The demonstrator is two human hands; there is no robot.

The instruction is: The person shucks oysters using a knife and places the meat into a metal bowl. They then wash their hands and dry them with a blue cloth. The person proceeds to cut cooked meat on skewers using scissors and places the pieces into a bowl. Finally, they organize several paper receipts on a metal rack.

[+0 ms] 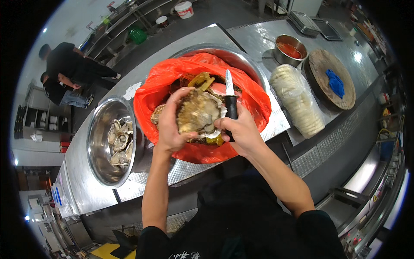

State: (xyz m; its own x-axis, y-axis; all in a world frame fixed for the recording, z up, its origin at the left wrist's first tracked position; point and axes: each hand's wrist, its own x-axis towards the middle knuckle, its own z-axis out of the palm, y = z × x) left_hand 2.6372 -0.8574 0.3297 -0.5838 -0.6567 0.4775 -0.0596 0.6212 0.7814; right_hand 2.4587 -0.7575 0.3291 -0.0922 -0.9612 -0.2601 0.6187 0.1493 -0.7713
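Observation:
My left hand point(171, 123) grips a large oyster point(199, 113) by its edge, thumb below and fingers above. Wet, pale flesh seems to show on its right part, though blur hides detail. In my right hand point(241, 128) is an oyster knife point(231, 106), its black handle in the fist and its blade pointing away from me. The right thumb touches the oyster's rim. Under both hands, a red plastic bag point(155, 77) lines a wide steel basin point(255, 64) and holds more oysters point(157, 115). To the left, several opened oysters point(121, 142) lie inside a steel bowl point(98, 136).
On the right counter are a clear bag of pale round items point(296, 97), a pot of red sauce point(289, 48) and a round wooden block point(323, 71) bearing a blue cloth point(335, 83). Metal trays point(304, 22) lie farther back. Two people point(64, 64) are at the far left.

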